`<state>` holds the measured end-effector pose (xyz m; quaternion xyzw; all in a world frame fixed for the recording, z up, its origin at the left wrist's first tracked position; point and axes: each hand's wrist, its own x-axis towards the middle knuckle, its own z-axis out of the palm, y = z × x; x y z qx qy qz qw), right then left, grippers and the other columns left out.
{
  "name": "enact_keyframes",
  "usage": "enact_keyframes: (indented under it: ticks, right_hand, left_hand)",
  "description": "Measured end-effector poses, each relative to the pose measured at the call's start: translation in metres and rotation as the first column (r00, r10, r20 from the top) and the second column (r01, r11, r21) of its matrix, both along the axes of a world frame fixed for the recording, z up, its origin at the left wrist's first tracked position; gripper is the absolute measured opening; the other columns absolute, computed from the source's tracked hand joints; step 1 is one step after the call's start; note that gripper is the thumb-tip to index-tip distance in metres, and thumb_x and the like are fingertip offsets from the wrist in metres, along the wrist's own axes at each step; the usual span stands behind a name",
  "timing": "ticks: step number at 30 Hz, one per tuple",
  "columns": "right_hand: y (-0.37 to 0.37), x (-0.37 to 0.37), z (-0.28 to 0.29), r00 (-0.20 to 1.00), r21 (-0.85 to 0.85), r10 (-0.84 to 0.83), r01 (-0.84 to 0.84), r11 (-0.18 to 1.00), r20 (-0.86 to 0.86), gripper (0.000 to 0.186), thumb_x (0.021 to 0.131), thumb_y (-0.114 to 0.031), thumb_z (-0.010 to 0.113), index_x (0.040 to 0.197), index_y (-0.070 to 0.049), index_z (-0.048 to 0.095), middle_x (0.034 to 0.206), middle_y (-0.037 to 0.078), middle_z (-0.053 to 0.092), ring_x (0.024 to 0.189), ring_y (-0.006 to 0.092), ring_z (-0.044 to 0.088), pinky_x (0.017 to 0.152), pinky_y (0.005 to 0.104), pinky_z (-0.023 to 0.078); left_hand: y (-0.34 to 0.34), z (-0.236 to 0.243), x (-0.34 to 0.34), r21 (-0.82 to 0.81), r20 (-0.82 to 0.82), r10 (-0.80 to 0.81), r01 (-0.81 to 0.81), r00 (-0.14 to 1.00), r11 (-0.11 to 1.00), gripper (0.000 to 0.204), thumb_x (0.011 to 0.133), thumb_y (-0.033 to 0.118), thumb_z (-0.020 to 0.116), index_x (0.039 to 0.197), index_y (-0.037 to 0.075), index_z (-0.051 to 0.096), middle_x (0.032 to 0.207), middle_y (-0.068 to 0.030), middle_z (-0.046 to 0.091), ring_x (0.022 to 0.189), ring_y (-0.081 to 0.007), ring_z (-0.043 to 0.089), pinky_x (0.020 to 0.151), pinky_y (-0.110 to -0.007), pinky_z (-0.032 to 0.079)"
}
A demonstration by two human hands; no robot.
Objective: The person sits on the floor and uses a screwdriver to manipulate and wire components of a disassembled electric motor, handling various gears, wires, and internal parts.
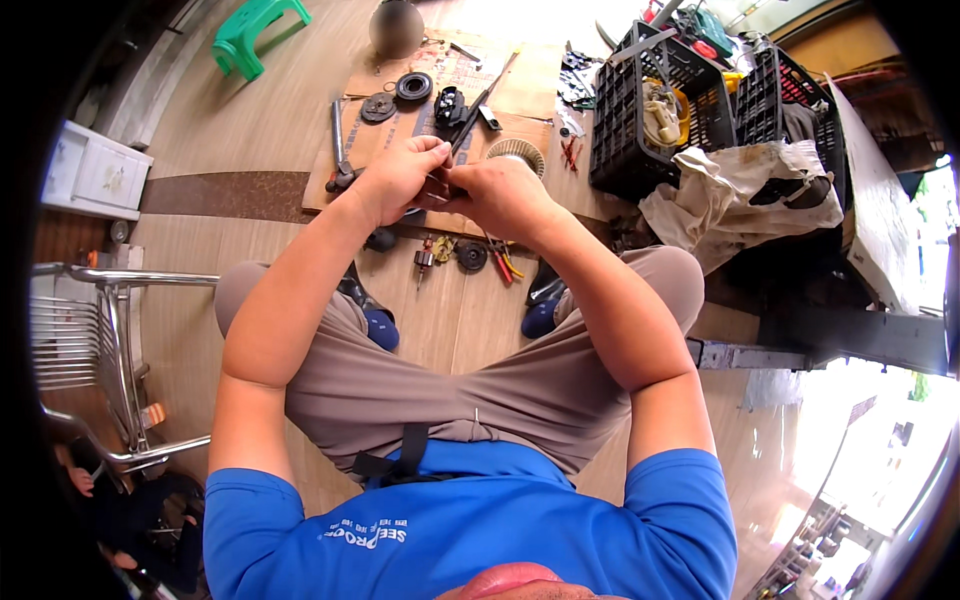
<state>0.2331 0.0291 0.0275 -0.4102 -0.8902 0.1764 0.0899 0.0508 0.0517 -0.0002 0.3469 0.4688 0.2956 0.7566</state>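
My left hand (pixel 402 178) and my right hand (pixel 505 198) meet above the cardboard (pixel 385 150), fingers pinched together. Between them is a small dark piece, mostly hidden by the fingers, so its kind cannot be made out. A long dark bar (pixel 487 97) runs away from just beyond my fingertips; whether I touch it is unclear. A hammer (pixel 339 140) lies left of my left hand. Beyond the hands are a black ring (pixel 413 86), a grey disc (pixel 379 107) and a black block-like part (pixel 450 104). A round ribbed part (pixel 517 152) sits beside my right hand.
Nearer my feet lie a motor armature (pixel 425 258), a black round part (pixel 471 256) and red-handled pliers (pixel 502 266). Black crates (pixel 640 135) with a pale cloth (pixel 740 195) stand at right. A green stool (pixel 240 40) and metal chair (pixel 115 300) are left.
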Motion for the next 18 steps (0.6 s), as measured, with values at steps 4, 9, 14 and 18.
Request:
enact_keyframes:
  ticks: [4,9,14,18]
  right_hand:
    - [0.001,0.005,-0.002,0.998,-0.011,-0.012,0.011,1.000,-0.054,0.027,0.082,-0.035,0.067,0.088,-0.008,0.067,0.081,0.013,0.068,0.082,0.0309,0.066,0.073,0.0427,0.051]
    - [0.010,0.010,-0.006,0.994,0.005,-0.027,0.028,1.000,-0.101,0.024,0.082,-0.032,0.067,0.089,-0.009,0.067,0.079,0.014,0.066,0.078,0.0334,0.064,0.071,0.0435,0.050]
    - [0.025,0.028,-0.004,0.987,0.023,-0.065,0.069,0.997,-0.147,0.024,0.086,-0.033,0.063,0.089,-0.011,0.069,0.083,0.012,0.068,0.082,0.0319,0.065,0.074,0.0423,0.051]
    - [0.027,0.033,-0.001,0.977,-0.015,-0.073,0.071,0.997,-0.203,0.024,0.087,-0.033,0.061,0.090,-0.011,0.070,0.083,0.012,0.067,0.084,0.0320,0.064,0.074,0.0420,0.051]
  left_hand:
    - [-0.008,0.009,0.013,0.040,-0.240,-0.078,0.091,0.968,0.995,0.019,0.101,0.023,0.047,0.099,0.007,0.057,0.080,-0.0026,0.061,0.063,-0.0120,0.060,0.055,-0.028,0.051]
    - [-0.007,-0.021,0.017,0.323,-0.417,-0.045,0.194,0.908,0.926,0.020,0.100,0.019,0.047,0.099,0.003,0.060,0.075,0.0043,0.054,0.064,-0.0033,0.047,0.057,-0.018,0.038]
    - [-0.011,-0.001,0.021,0.319,-0.337,-0.040,0.154,0.941,0.935,0.021,0.099,0.019,0.050,0.094,0.002,0.061,0.071,0.0030,0.052,0.062,-0.0049,0.045,0.055,-0.022,0.037]
    - [-0.014,0.003,0.022,0.381,-0.257,0.000,0.102,0.967,0.919,0.024,0.098,0.018,0.051,0.088,-0.001,0.062,0.068,0.0008,0.053,0.062,-0.0065,0.047,0.056,-0.025,0.039]
